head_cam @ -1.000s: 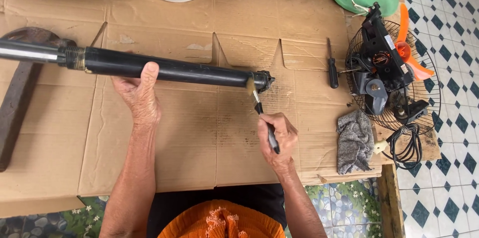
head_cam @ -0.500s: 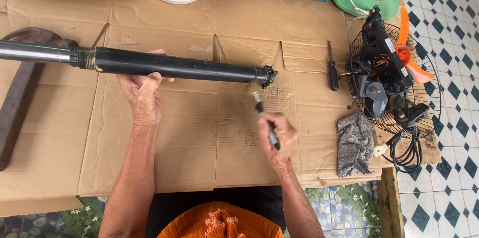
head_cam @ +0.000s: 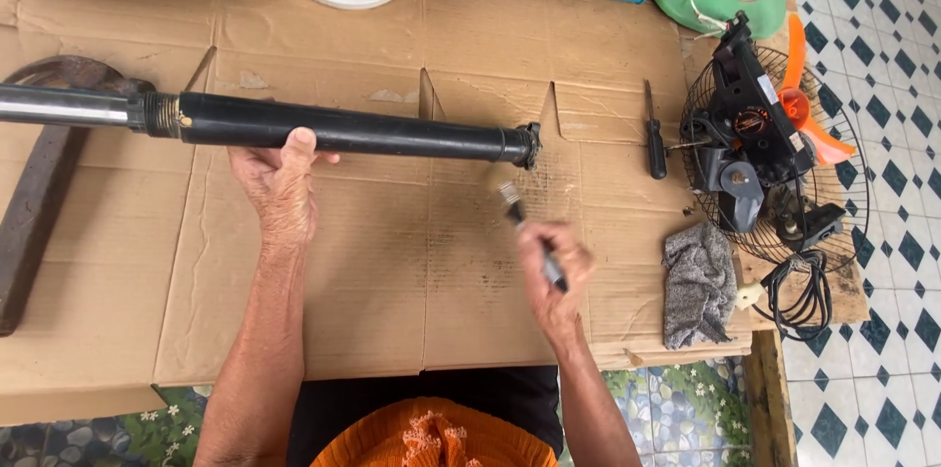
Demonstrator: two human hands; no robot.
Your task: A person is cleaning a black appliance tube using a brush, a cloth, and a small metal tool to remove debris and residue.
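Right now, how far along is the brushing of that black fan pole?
Done: fan head off, lying in its grille.
In hand: left hand steadies the black pole; right hand holds a small brush just below its end.
Left: cannot tell how clean the pole is.

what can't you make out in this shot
Head view only:
- Brush bristles and right hand: motion blur.
- Black tube: its metal end runs off the left edge.
- Left hand palm: turned under against the tube.
- Blue tub, white part, green cover: cut by the top edge.

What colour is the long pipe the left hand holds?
The pipe is black, with a silvery end; the head view shows it.
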